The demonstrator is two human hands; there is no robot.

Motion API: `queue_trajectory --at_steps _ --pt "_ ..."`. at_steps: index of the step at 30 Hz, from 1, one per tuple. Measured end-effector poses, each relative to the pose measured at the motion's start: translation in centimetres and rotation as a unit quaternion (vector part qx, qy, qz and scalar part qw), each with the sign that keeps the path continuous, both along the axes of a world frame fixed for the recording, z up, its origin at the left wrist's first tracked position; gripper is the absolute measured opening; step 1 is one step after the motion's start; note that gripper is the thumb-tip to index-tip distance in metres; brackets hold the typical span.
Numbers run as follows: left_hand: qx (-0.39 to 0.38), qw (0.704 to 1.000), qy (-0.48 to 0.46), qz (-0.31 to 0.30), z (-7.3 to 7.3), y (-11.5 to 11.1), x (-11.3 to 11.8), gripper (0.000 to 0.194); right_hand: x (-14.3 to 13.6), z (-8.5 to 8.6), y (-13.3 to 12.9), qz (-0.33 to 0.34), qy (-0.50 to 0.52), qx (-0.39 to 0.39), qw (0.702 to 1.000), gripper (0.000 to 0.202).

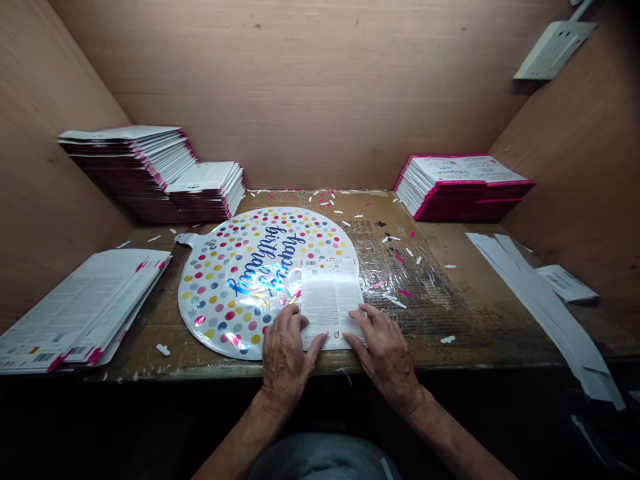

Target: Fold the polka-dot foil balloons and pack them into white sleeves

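A flat foil balloon (280, 233) lies on the worktop, white with coloured dots and blue "happy birthday" lettering. Its neck tab points left. Over its lower right part rests a white printed card (330, 297) with small text and a barcode at the top. My left hand (286, 350) grips the card's lower left side, thumb on its face. On the lower right side my right hand (385, 350) holds the same card, thumb also on top. The undersides of my fingers are hidden.
Stacked cards with pink edges stand at the back left (150, 173) and back right (465, 187). Loose printed cards (85, 307) lie front left, white paper strips (545, 313) at right. Small paper scraps (395, 301) litter the brown cardboard (425, 333). Wooden walls (310, 93) enclose it.
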State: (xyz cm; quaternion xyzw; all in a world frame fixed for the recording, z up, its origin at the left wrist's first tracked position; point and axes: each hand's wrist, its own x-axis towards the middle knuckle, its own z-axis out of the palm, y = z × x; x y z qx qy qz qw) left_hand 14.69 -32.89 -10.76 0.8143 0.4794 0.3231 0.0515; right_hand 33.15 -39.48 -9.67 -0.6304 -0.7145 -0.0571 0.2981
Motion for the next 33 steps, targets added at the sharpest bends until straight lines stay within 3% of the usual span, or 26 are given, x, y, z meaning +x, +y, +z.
queue_trajectory --at_steps 2,4,6,8,10,13,15,17,21,26,29,33 --pt "0.012 1.000 0.004 0.024 -0.7 -0.1 0.3 0.028 0.4 -0.4 -1.0 0.073 -0.076 0.019 0.994 0.041" --pt "0.006 1.000 -0.022 0.007 -0.7 -0.5 0.1 0.035 1.1 -0.6 -2.4 0.135 -0.103 0.034 0.985 0.041" --pt "-0.042 0.996 -0.083 -0.011 0.1 -1.1 -0.2 0.040 1.8 -0.4 -3.4 0.142 -0.077 0.064 0.985 0.034" --pt "-0.147 0.975 -0.166 -0.016 1.6 -1.6 -0.5 0.043 1.9 0.2 -3.5 0.126 -0.032 0.098 0.987 0.033" --pt "-0.294 0.920 -0.259 -0.022 3.3 -1.7 -0.6 0.043 1.3 0.9 -2.5 0.116 -0.001 0.126 0.985 0.036" --pt "-0.462 0.784 -0.413 -0.027 5.1 -0.8 -0.4 0.046 -0.7 1.8 0.5 0.143 -0.001 0.131 0.981 0.036" --pt "-0.487 0.711 -0.507 -0.007 5.4 0.4 -0.3 0.051 -2.3 2.2 2.8 0.144 -0.010 0.115 0.983 0.031" --pt "-0.465 0.676 -0.571 0.013 5.1 1.6 -0.5 0.056 -4.0 2.4 4.9 0.116 -0.014 0.084 0.990 0.024" --pt "-0.404 0.680 -0.610 0.046 4.0 3.4 -1.6 0.054 -7.1 3.3 8.5 0.082 -0.043 -0.024 0.995 0.012" --pt "-0.373 0.723 -0.573 0.097 3.2 4.8 -5.2 0.047 -9.5 4.8 12.8 0.217 -0.120 -0.089 0.965 0.011" --pt "-0.334 0.734 -0.576 0.137 3.9 6.7 -8.8 0.048 -11.6 4.1 13.6 0.266 -0.029 -0.036 0.963 0.011" --pt "-0.254 0.757 -0.586 0.140 6.8 11.9 -13.5 0.045 -15.7 0.8 10.6 0.342 0.031 0.020 0.939 0.010"
